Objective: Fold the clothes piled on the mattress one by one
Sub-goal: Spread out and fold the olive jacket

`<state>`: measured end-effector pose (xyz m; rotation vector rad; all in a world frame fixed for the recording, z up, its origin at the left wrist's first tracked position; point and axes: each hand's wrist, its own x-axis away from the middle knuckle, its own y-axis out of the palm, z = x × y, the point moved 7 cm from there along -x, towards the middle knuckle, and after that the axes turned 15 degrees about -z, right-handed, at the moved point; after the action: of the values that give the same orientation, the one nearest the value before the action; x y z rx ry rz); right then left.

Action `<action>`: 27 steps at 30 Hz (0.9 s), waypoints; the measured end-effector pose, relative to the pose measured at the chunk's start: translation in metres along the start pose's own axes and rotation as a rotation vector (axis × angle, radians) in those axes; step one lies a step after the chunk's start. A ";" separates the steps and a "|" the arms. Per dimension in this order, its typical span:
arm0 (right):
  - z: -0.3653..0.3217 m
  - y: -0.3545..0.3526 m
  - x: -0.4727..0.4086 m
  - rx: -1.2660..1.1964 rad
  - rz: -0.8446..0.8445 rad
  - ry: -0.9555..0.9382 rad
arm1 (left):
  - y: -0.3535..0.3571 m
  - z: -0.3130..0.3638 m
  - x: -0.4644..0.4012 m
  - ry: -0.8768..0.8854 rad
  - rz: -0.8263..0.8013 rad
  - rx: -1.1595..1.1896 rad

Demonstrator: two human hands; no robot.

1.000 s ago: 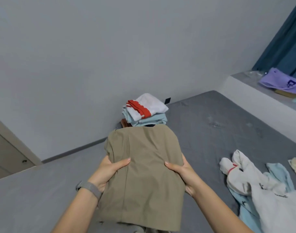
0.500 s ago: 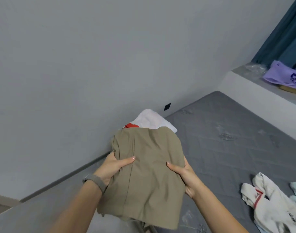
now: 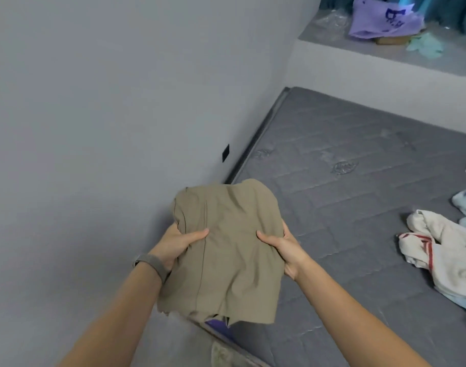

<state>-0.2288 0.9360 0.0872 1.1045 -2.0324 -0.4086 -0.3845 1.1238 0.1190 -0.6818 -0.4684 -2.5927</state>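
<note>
On the grey mattress (image 3: 359,207) by the wall, we hold a folded khaki garment (image 3: 226,250) off the bed, left hand (image 3: 173,245) and right hand (image 3: 284,247) gripping its sides. It looks finished and needs putting down. Loose clothes (image 3: 443,250) at right remain unfolded.

Folded khaki garment (image 3: 234,250) held above grey mattress (image 3: 359,186); unfolded clothes (image 3: 443,250) at right.

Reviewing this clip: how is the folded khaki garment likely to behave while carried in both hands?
The khaki garment looks floppy: its lower edge hangs below the left hand and right hand. Probably light, since thumbs on top and fingers beneath appear enough to hold it. The fold may slip open; loose layers already show at the bottom edge.
</note>
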 end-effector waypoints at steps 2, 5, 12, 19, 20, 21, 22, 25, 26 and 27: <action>0.010 -0.006 -0.019 -0.085 0.071 -0.042 | -0.015 0.005 -0.035 -0.030 -0.046 -0.064; 0.027 -0.029 -0.037 -0.121 0.241 -0.100 | -0.024 -0.009 -0.083 -0.075 -0.093 -0.129; 0.057 -0.075 -0.047 0.156 0.555 0.078 | -0.038 -0.065 -0.126 -0.229 0.086 -0.763; 0.007 -0.031 -0.052 1.404 0.492 -0.025 | 0.021 -0.042 -0.100 -0.012 -0.149 -1.608; 0.016 -0.027 -0.061 1.511 0.351 0.077 | 0.020 -0.058 -0.103 -0.148 -0.247 -1.666; 0.029 -0.028 -0.070 1.552 0.226 0.199 | 0.013 -0.074 -0.106 -0.264 -0.305 -1.670; 0.041 -0.032 -0.078 1.545 0.131 0.325 | 0.007 -0.086 -0.109 -0.343 -0.334 -1.649; 0.064 -0.044 -0.096 1.510 0.017 0.526 | -0.006 -0.105 -0.118 -0.420 -0.338 -1.633; 0.067 -0.046 -0.101 1.516 0.019 0.532 | -0.008 -0.107 -0.120 -0.428 -0.335 -1.634; 0.068 -0.046 -0.104 1.526 0.031 0.517 | -0.009 -0.107 -0.122 -0.427 -0.326 -1.630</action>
<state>-0.2198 0.9892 -0.0341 1.6875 -1.6568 1.5437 -0.3339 1.1243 -0.0353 -1.6753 1.7624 -2.5937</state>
